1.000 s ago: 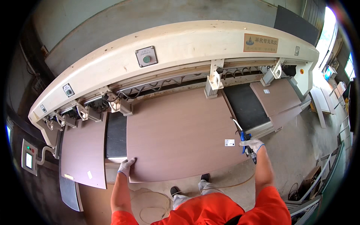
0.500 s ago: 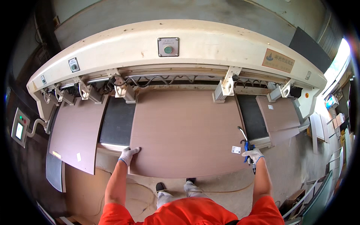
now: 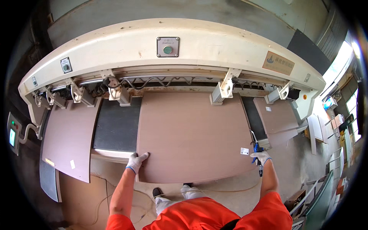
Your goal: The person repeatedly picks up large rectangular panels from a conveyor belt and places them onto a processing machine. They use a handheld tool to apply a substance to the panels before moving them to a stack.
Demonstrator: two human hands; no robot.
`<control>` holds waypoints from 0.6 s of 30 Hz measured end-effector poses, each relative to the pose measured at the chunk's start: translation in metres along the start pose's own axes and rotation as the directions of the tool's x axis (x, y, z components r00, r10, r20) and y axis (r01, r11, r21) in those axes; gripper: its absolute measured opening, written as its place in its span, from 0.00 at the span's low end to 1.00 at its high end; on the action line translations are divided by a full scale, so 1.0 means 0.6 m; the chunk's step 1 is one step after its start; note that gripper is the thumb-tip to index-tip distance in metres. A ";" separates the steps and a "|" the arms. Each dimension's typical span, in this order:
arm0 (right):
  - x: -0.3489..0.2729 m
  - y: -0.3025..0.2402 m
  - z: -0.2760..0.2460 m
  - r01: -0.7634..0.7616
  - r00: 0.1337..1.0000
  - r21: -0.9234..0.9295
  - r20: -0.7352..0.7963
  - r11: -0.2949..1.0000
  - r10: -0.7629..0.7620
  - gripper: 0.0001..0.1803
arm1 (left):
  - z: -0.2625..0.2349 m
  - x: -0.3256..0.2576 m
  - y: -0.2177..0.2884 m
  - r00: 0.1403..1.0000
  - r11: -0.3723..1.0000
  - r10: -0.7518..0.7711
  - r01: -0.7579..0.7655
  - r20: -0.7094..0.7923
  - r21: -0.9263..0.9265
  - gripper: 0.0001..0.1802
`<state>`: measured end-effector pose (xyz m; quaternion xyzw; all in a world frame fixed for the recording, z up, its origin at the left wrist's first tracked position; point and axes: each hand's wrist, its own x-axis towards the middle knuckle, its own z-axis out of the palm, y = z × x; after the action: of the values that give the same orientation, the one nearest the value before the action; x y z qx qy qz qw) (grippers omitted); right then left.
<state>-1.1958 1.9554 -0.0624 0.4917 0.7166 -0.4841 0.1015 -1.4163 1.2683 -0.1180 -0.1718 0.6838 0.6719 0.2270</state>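
Note:
A wide brownish-pink panel point(image 3: 193, 138) lies flat across the machine bed in front of me, its near edge sticking out toward my body. My left hand point(image 3: 137, 161), in a pale glove, grips the panel's left edge near the front corner, with the thumb over the top face. At the front right corner, my gloved right hand point(image 3: 261, 156) is closed around a blue air blow gun point(image 3: 257, 148) with a bent metal nozzle. That hand is close against the panel's right edge; whether it touches is hard to tell. Beside it a white label point(image 3: 244, 151) sticks to the panel.
A long cream machine beam point(image 3: 214, 42) spans the far side, with clamps point(image 3: 222, 92) above the panels. Similar panels lie at the left point(image 3: 69, 138) and right point(image 3: 275, 115). A control screen point(image 3: 13, 133) stands far left. A thin hose point(image 3: 222, 190) crosses the floor near my feet.
The panel has slid to the right relative to the clamps, and more of the dark bed shows on its left. Both hands moved along with it; the view has shifted slightly.

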 end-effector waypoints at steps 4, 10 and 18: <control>0.005 0.010 -0.044 0.060 0.987 0.029 -0.152 0.998 -0.055 0.15 | 0.083 -0.006 -0.027 0.997 0.998 0.063 -0.063 -0.037 0.002 0.33; -0.083 -0.072 0.068 0.455 0.885 0.422 -0.310 0.784 -0.347 0.15 | 0.117 -0.036 -0.016 0.998 0.998 0.046 -0.044 -0.053 0.034 0.36; -0.448 -0.195 0.603 0.337 0.703 0.508 0.424 0.792 -0.571 0.10 | -0.060 -0.167 -0.112 0.999 0.978 0.045 -0.047 -0.018 -0.204 0.27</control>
<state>-1.2760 1.4998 -0.0109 0.1412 0.6428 -0.7487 0.0799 -1.2987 1.2229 -0.1204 -0.1828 0.6165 0.7424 0.1880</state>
